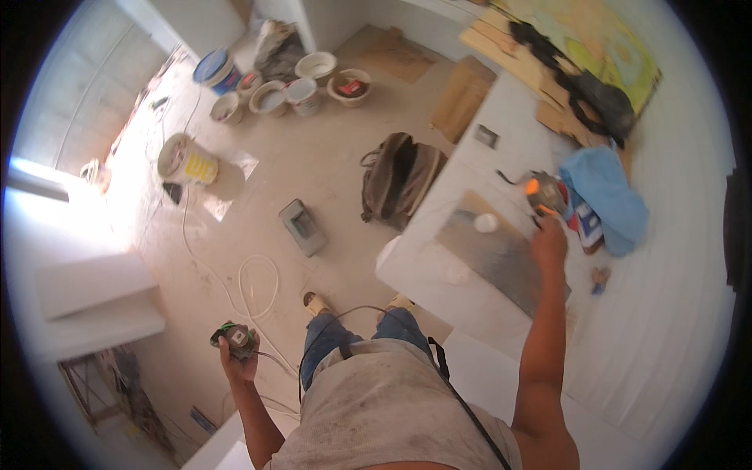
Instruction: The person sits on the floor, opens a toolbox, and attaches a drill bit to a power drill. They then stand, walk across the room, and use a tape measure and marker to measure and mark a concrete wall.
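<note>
- While the left hand [241, 366] wraps round the tool [234, 338], fingers closed, both are left of the legs [323, 345].
- Right hand [551, 240] reaches the orange-grey item [545, 193] beside the cloth [603, 204]; cannot tell its grip.

We see that the small tool [236, 341] is dark (with a little green on it). The cloth [609, 197] is light blue, and the trousers [323, 341] are darker blue.

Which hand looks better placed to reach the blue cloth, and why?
Probably the right hand: it is over the white counter, near the blue cloth; the left hand holds a dark device, farther off.
</note>
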`<state>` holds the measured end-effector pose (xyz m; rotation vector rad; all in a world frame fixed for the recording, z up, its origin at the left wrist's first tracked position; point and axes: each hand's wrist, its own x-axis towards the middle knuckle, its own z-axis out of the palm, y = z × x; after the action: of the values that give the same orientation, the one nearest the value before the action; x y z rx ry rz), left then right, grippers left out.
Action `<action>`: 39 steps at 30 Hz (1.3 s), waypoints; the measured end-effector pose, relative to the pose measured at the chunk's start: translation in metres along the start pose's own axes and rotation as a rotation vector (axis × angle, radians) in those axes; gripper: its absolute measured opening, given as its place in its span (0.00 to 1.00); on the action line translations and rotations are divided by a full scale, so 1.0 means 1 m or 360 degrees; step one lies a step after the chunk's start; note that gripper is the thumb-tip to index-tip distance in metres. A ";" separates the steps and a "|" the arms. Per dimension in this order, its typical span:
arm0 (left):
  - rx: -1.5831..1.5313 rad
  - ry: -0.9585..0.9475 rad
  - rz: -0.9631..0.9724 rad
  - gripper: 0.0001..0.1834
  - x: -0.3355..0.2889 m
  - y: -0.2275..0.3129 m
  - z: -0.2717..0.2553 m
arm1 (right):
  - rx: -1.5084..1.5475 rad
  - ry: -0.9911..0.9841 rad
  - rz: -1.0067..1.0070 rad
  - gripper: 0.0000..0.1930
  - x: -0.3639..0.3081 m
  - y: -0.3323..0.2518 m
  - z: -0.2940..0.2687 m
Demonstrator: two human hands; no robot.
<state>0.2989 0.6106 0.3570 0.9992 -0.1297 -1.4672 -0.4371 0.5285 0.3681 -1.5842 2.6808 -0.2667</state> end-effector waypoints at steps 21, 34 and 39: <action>0.0262 0.0306 -0.0477 0.26 0.164 0.139 -0.143 | 0.1614 -0.1516 0.0167 0.08 -0.206 -0.462 0.037; 0.0089 0.0614 -0.0423 0.23 0.155 0.163 -0.169 | 0.1392 -0.1250 0.0131 0.21 -0.134 -0.522 0.084; 0.0497 0.0399 0.0001 0.21 0.177 0.192 -0.111 | 0.2534 -0.2319 0.0212 0.19 -0.071 -0.617 0.087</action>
<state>0.5449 0.4736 0.3216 1.4280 -0.1807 -1.3321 0.1414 0.2871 0.3731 -0.5001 0.7811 -0.6234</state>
